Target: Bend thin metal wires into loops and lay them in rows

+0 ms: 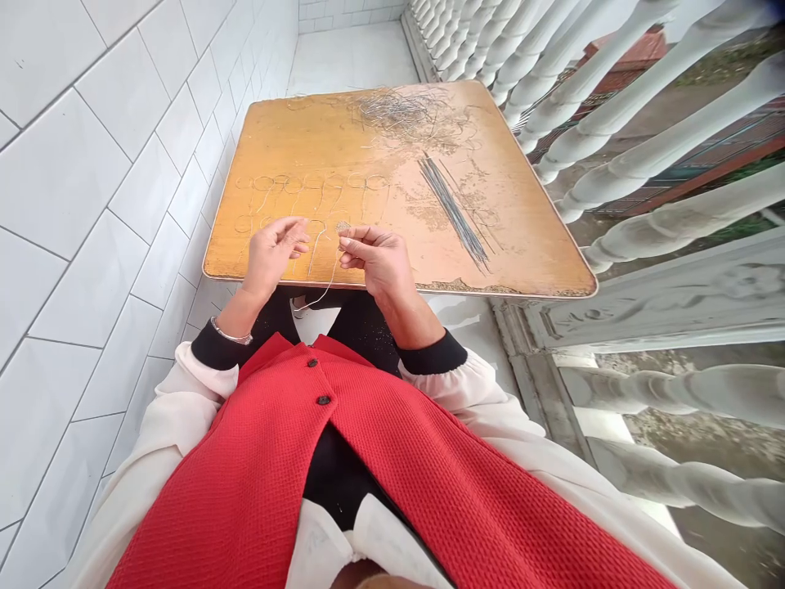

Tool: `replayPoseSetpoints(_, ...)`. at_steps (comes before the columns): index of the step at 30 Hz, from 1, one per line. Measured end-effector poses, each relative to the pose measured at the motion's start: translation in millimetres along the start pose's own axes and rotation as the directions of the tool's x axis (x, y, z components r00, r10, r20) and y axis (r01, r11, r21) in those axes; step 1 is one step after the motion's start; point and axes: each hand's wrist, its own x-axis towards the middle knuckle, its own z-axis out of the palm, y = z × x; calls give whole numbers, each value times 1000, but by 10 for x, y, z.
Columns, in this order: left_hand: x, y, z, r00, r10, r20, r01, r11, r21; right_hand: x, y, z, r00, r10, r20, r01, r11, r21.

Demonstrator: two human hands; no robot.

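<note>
Hands close together above the worn orange bench, the right hand pinches a fine wire strand between thumb and fingertips, seemingly to keep its end steady, while the left hand stands half open, holding nothing visible. Looped wire shapes lie in rows near the bench's middle, probably kept apart from a wire tangle at its far edge and a straight wire bundle to avoid snagging. A white tiled wall runs along its left side, a white balustrade along its right.
</note>
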Motion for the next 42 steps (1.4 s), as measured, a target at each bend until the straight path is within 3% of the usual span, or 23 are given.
replayPoseSetpoints(4, -73, 28, -3, 982, -147, 120, 150, 989, -16, 2, 13, 13, 1000, 6, 4, -6, 999, -41)
replayPoseSetpoints(8, -132, -33, 133, 922, -292, 255, 317, 947, -59, -34, 63, 55, 999, -15, 36, 18, 995, -96)
replayPoseSetpoints(14, -168, -46, 199, 880, -378, 288, 426, 896, -125, -67, 117, 50, 996, -28, 83, 42, 984, -175)
replayPoseSetpoints(20, -198, -51, 214, 900, -351, 258, 399, 903, -161, 2, 46, -22, 991, -28, 128, 52, 981, -189)
replayPoseSetpoints(24, -223, -33, 235, 881, -355, 313, 412, 900, -139, 94, -65, 0, 982, -89, 168, 133, 953, -274)
replayPoseSetpoints(30, -281, -9, 247, 868, -347, 355, 414, 900, -134, 178, -153, 84, 960, -69, 272, 157, 936, -315)
replayPoseSetpoints(38, -337, -147, 200, 900, -231, 370, 294, 948, -124, 218, -156, 42, 944, 35, 329, 80, 941, -328)
replayPoseSetpoints(42, -347, -152, 155, 900, -194, 391, 255, 960, -111, 184, -194, 33, 953, 5, 304, 122, 909, -397)
